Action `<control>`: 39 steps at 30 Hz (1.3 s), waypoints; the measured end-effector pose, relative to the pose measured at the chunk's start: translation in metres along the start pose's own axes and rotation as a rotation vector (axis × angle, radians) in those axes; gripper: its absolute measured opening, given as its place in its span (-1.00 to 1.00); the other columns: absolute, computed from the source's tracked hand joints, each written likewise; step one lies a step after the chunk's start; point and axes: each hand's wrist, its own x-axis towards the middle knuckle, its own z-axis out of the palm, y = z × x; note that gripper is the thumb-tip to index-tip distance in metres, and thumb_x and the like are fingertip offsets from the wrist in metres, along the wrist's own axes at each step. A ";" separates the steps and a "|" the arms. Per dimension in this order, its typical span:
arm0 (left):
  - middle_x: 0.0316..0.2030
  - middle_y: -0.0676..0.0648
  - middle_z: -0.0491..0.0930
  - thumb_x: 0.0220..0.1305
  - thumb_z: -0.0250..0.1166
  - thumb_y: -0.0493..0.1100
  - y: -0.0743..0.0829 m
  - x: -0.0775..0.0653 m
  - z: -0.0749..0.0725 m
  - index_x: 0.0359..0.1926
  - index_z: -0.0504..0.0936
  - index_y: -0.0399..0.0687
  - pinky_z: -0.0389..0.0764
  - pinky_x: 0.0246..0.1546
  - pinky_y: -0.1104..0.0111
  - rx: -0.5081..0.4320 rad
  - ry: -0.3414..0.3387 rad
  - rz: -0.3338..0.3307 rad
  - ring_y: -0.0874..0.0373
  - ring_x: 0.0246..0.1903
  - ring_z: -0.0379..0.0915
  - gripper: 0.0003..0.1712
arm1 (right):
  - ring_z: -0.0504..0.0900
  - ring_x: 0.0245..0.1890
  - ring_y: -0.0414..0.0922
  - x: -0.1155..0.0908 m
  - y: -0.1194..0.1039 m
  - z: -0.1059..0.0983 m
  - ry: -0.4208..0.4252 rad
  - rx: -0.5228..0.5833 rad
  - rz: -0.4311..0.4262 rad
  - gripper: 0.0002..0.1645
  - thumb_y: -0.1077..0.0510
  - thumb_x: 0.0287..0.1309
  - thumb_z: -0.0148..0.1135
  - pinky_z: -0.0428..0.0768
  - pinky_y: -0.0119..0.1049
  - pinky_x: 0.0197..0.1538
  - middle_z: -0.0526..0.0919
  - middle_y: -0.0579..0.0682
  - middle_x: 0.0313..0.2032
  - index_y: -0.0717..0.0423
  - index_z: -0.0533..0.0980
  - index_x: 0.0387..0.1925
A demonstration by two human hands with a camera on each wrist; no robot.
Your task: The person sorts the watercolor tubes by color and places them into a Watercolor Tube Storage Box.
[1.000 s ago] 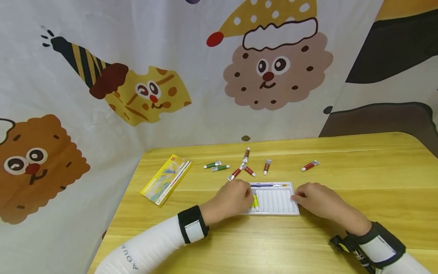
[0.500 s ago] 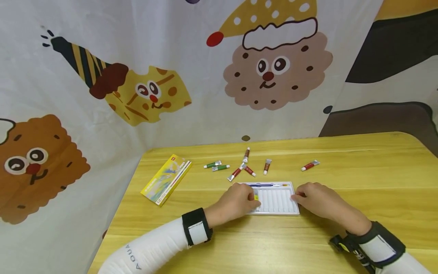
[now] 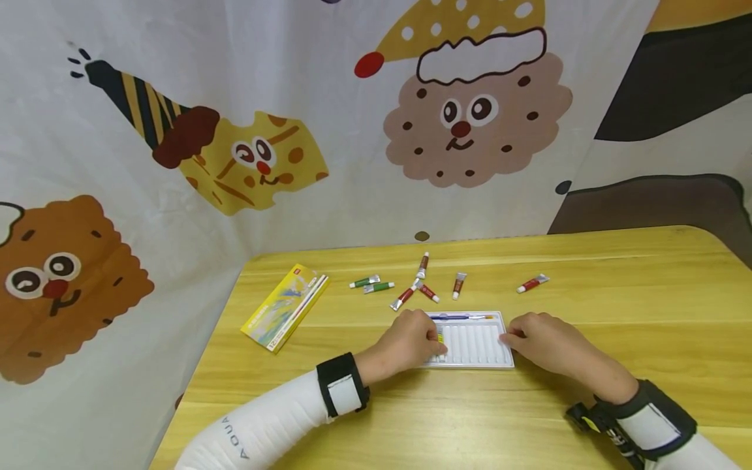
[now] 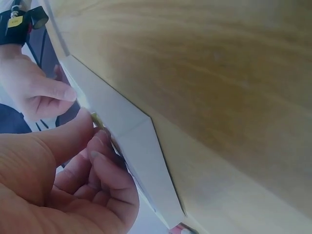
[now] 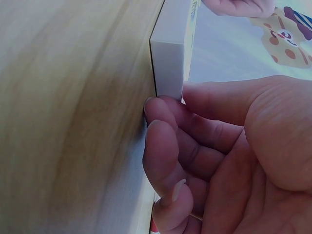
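Observation:
A white plastic paint tray (image 3: 477, 346) with ribbed slots lies on the table before me. My left hand (image 3: 405, 343) is over its left end, thumb and index finger pinching a yellow paint tube (image 3: 440, 335) in a slot there. That hand hides the tray's leftmost slots. In the left wrist view the tube (image 4: 97, 119) shows as a sliver of yellow at the fingertips. My right hand (image 3: 543, 343) grips the tray's right end; in the right wrist view, thumb and fingers hold a corner of its white side wall (image 5: 168, 66). A blue-handled paintbrush (image 3: 452, 317) lies in the tray's back groove.
Behind the tray lie several loose paint tubes: two green ones (image 3: 378, 288), red ones (image 3: 403, 298) and brownish ones (image 3: 459, 286). One red tube (image 3: 532, 283) lies farther right. A yellow cardboard box (image 3: 284, 310) is at the left. A cartoon-print cloth (image 3: 352, 215) hangs behind the table.
My left hand has shifted slightly right and its fingertips have come down over the yellow tube, covering more of it. My right hand and the tray have stayed put.

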 end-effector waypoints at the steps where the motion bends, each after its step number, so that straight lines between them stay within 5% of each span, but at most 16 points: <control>1: -0.78 0.20 0.20 0.27 0.54 -0.17 0.000 0.000 0.000 -0.74 0.54 -0.09 0.16 -0.62 0.51 0.003 0.000 -0.002 0.35 -0.70 0.16 -0.51 | 0.32 -0.59 -0.19 0.000 0.000 0.000 -0.001 0.001 0.002 -0.68 0.13 0.38 0.35 0.21 -0.33 -0.44 0.30 -0.16 -0.63 0.00 0.51 -0.53; 39: -0.73 0.13 0.34 0.26 0.53 -0.23 -0.004 0.005 0.004 -0.67 0.60 -0.11 0.24 -0.60 0.49 -0.047 -0.022 -0.016 0.30 -0.67 0.25 -0.60 | 0.28 -0.61 -0.20 0.000 0.000 -0.001 0.003 0.005 -0.010 -0.63 0.12 0.40 0.33 0.18 -0.35 -0.46 0.25 -0.17 -0.63 0.00 0.47 -0.55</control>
